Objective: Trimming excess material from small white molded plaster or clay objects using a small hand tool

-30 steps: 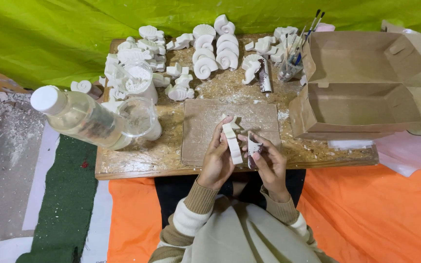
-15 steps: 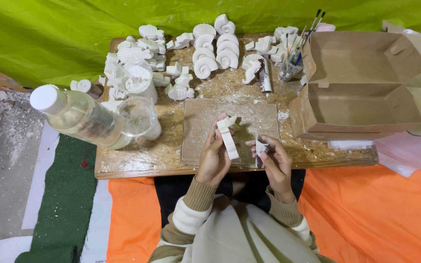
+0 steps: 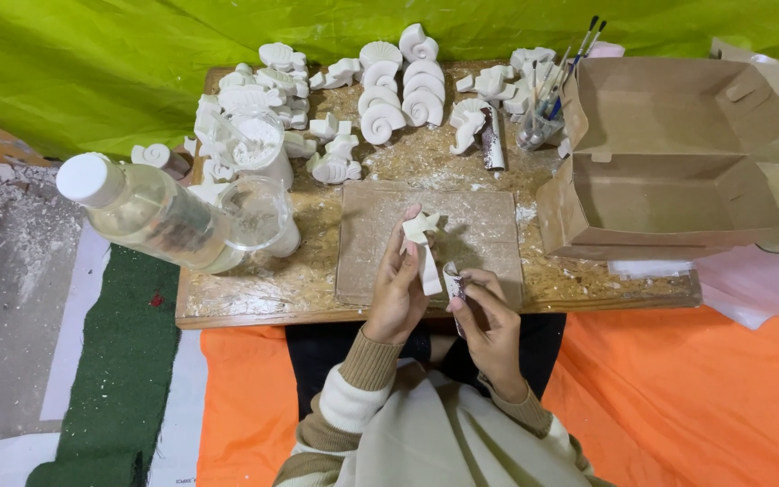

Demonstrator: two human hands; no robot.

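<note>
Left hand [image 3: 396,293] closed around long white plaster cast piece with flared top [image 3: 424,245], held upright-tilted over brown cardboard sheet [image 3: 489,236] near front edge of low wooden chipboard surface [image 3: 254,290]. Right hand [image 3: 489,317] curled shut on small rolled piece of sandpaper [image 3: 453,281], just beside cast's lower end; contact unclear. White plaster shell and seahorse casts [image 3: 403,90] clustered at surface's far side. Open brown cardboard box [image 3: 678,167] at right. Clear plastic bottle with white cap [image 3: 151,215] lying at left. Paintbrushes in glass jar [image 3: 543,122] beside box.

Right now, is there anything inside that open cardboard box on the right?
No, the cardboard box stands open and only its bare brown inside shows.
</note>
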